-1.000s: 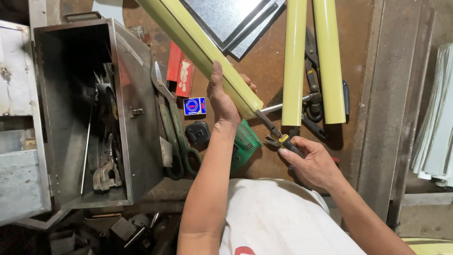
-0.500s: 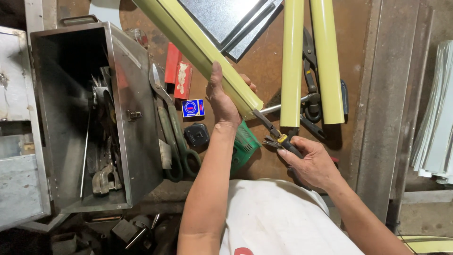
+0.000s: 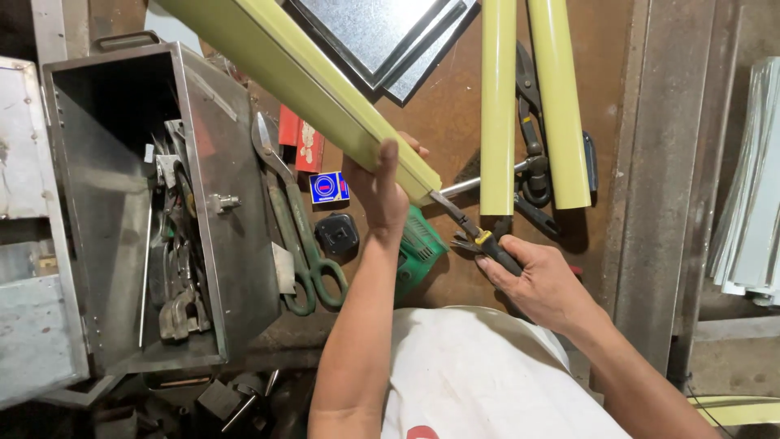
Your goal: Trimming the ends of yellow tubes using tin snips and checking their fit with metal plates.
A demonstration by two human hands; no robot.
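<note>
Left hand (image 3: pixel 378 191) has its grip wrapped around the end of a long yellow-green channel (image 3: pixel 309 89), angled over the bench (image 3: pixel 443 122). Right hand (image 3: pixel 544 280) is closed on snips (image 3: pixel 475 232), blades touching the channel's end. Green-handled shears (image 3: pixel 301 236) lie left of it.

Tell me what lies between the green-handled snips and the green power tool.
In the head view, a small black block sits on the workbench between the snips and the power tool.

Rusty brown workbench (image 3: pixel 443 122): green-handled snips (image 3: pixel 296 219), two yellow-green channels (image 3: pixel 528 97), grey sheet-metal panels (image 3: pixel 382 36), open metal toolbox (image 3: pixel 154 203).
</note>
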